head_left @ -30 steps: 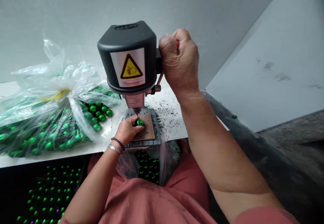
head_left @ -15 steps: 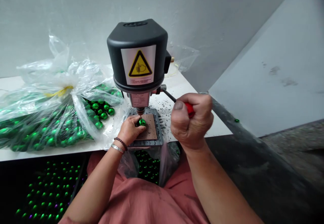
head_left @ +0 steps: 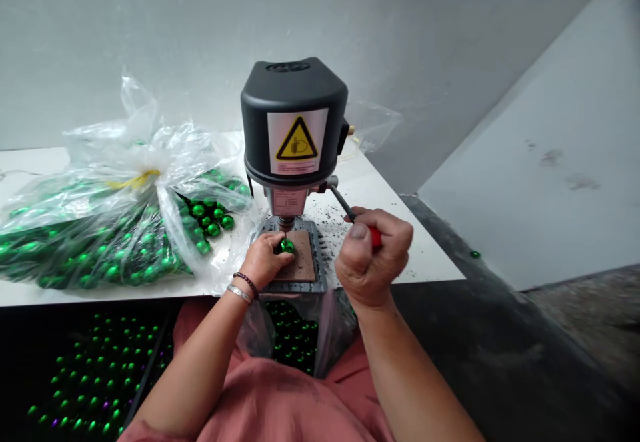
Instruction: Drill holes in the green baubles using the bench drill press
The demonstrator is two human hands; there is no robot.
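Observation:
A small bench drill press with a black motor cover and a yellow warning label stands over a brown board. On this board my left hand pinches a shiny green ball between thumb and fingers, directly under the chuck. The thin drill bit comes down to the ball's top; whether it has entered cannot be seen. My right hand is wrapped round the red grip of the feed lever, which slopes down from the press's right side.
A clear plastic bag of green balls, tied with yellow, covers the table's left. Dark shavings lie around the press base. Below the table edge, more green balls fill an open bag and a dark tray. One ball lies at right.
The feed lever slopes more steeply, and my right hand has moved down and inward with it. My left hand stays on the ball. The whole view has shifted slightly.

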